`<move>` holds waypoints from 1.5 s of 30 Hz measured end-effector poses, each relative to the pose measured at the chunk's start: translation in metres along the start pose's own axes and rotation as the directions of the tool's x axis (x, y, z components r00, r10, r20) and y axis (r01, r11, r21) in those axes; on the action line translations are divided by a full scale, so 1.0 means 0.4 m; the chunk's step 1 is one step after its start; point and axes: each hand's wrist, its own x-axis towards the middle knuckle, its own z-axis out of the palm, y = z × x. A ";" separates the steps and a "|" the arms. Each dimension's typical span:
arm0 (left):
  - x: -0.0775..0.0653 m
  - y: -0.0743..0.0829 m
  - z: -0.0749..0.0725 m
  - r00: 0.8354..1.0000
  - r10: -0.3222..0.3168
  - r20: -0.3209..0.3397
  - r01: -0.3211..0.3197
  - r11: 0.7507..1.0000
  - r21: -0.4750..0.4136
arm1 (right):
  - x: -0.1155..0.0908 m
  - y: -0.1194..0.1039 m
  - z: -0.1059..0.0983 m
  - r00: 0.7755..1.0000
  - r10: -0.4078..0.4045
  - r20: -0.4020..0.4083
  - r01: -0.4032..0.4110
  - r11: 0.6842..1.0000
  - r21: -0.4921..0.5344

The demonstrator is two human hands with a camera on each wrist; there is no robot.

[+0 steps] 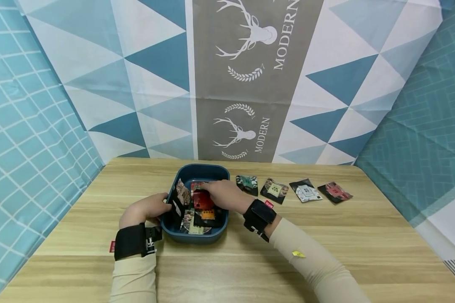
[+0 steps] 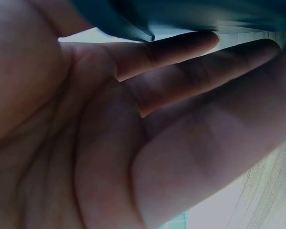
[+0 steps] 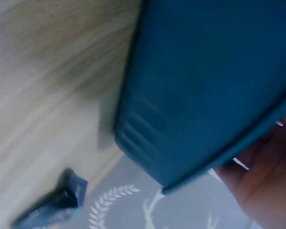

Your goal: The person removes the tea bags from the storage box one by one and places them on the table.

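A dark blue plastic bin stands on the table with several small square packets inside. My left hand grips the bin's left side, thumb at the rim and fingers along the outside wall. My right hand reaches over the right rim and pinches a red and black packet near its upper edge; the bin wall hides its fingertips in the right wrist view. Beneath lie an orange-labelled packet and a pale green-labelled one. A brownish packet leans against the left wall.
Right of the bin, a row of packets lies on the wooden table: green-labelled, yellow-labelled, white-labelled and red-labelled. A patterned cloth hangs behind the table, and blue tiled sheets flank both sides.
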 end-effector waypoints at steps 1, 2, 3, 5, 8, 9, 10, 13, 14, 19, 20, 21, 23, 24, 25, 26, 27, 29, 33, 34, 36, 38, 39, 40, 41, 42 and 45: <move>0.000 0.000 0.000 1.000 -0.001 0.002 0.001 1.000 -0.002 | -0.006 -0.003 -0.006 1.000 -0.017 -0.017 0.016 1.000 -0.008; 0.000 -0.002 -0.001 1.000 -0.003 0.002 0.003 1.000 -0.002 | -0.013 -0.005 -0.011 0.999 -0.036 -0.038 0.035 0.999 -0.024; 0.000 -0.003 -0.001 1.000 -0.004 0.001 0.004 1.000 0.002 | -0.020 -0.008 -0.017 0.996 -0.057 -0.062 0.055 0.998 -0.040; 0.000 -0.005 -0.003 1.000 -0.008 -0.002 0.008 1.000 0.007 | -0.034 -0.014 -0.031 0.990 -0.095 -0.104 0.088 0.994 -0.071; 0.001 -0.006 -0.007 1.000 -0.007 -0.007 0.007 1.000 0.016 | -0.055 -0.021 -0.052 0.980 -0.123 -0.154 0.108 0.989 -0.103; 0.001 -0.006 -0.007 1.000 -0.005 -0.007 0.005 1.000 0.014 | -0.061 -0.022 -0.059 0.978 -0.126 -0.166 0.108 0.988 -0.113; 0.002 -0.006 -0.008 1.000 -0.002 -0.006 0.002 1.000 0.012 | -0.067 -0.024 -0.066 0.977 -0.125 -0.174 0.106 0.988 -0.115; 0.003 -0.005 -0.009 1.000 0.000 -0.004 0.000 1.000 0.007 | -0.088 -0.024 -0.080 0.969 -0.127 -0.209 0.104 0.987 -0.119; 0.003 -0.006 -0.009 1.000 -0.001 -0.004 0.001 1.000 0.005 | -0.096 -0.024 -0.082 0.966 -0.134 -0.221 0.108 0.986 -0.124; 0.005 -0.008 -0.005 1.000 -0.007 -0.005 0.007 1.000 0.009 | -0.144 -0.019 -0.089 0.953 -0.153 -0.263 0.125 0.985 -0.119; 0.006 -0.008 -0.005 1.000 -0.007 -0.003 0.007 1.000 0.011 | -0.155 -0.017 -0.091 0.951 -0.152 -0.271 0.125 0.986 -0.114; 0.006 -0.008 -0.004 1.000 -0.008 -0.003 0.008 1.000 0.012 | -0.165 -0.013 -0.093 0.949 -0.146 -0.279 0.121 0.987 -0.104; 0.008 -0.008 -0.003 1.000 -0.007 0.002 0.007 1.000 0.012 | -0.186 -0.004 -0.099 0.945 -0.134 -0.300 0.111 0.989 -0.094; 0.008 -0.007 -0.002 1.000 -0.006 0.005 0.005 1.000 0.010 | -0.196 0.001 -0.102 0.943 -0.125 -0.307 0.100 0.990 -0.096; 0.008 -0.007 -0.002 1.000 -0.006 0.006 0.006 1.000 0.007 | -0.206 0.007 -0.105 0.943 -0.114 -0.313 0.087 0.991 -0.098; 0.008 -0.005 -0.001 1.000 -0.006 0.005 0.006 1.000 0.006 | -0.215 0.013 -0.107 0.941 -0.105 -0.321 0.076 0.992 -0.101; 0.008 -0.005 -0.001 1.000 -0.006 0.004 0.006 1.000 0.002 | -0.224 0.019 -0.108 0.942 -0.095 -0.321 0.064 0.992 -0.105; 0.007 -0.003 -0.001 1.000 -0.005 0.004 0.005 1.000 0.001 | -0.243 0.031 -0.109 0.945 -0.075 -0.318 0.039 0.992 -0.116; 0.005 -0.001 -0.002 1.000 -0.003 0.003 0.003 1.000 0.007 | -0.280 0.050 -0.107 0.951 -0.019 -0.310 -0.016 0.994 -0.108; 0.005 0.000 -0.002 1.000 -0.003 0.003 0.003 1.000 0.009 | -0.289 0.053 -0.106 0.951 -0.003 -0.309 -0.032 0.994 -0.106; 0.004 0.000 -0.003 1.000 -0.003 0.001 0.003 1.000 0.013 | -0.303 0.059 -0.101 0.953 0.026 -0.301 -0.060 0.993 -0.105; 0.004 0.000 -0.003 1.000 -0.003 -0.002 0.003 1.000 0.018 | -0.313 0.065 -0.095 0.959 0.049 -0.280 -0.083 0.990 -0.111; 0.004 -0.001 -0.003 1.000 -0.004 -0.003 0.004 1.000 0.018 | -0.316 0.069 -0.091 0.962 0.057 -0.267 -0.092 0.989 -0.117; 0.004 -0.001 -0.003 1.000 -0.004 -0.003 0.004 1.000 0.019 | -0.318 0.072 -0.087 0.965 0.065 -0.254 -0.098 0.988 -0.121; 0.004 -0.002 -0.003 1.000 -0.003 -0.003 0.003 1.000 0.019 | -0.320 0.075 -0.082 0.968 0.071 -0.239 -0.103 0.987 -0.123; 0.005 -0.003 -0.003 1.000 -0.003 -0.002 0.003 1.000 0.019 | -0.320 0.079 -0.077 0.971 0.077 -0.226 -0.107 0.987 -0.123; 0.004 -0.003 0.000 1.000 -0.004 -0.003 0.004 1.000 0.019 | -0.323 0.092 -0.057 0.975 0.069 -0.211 -0.098 0.987 -0.130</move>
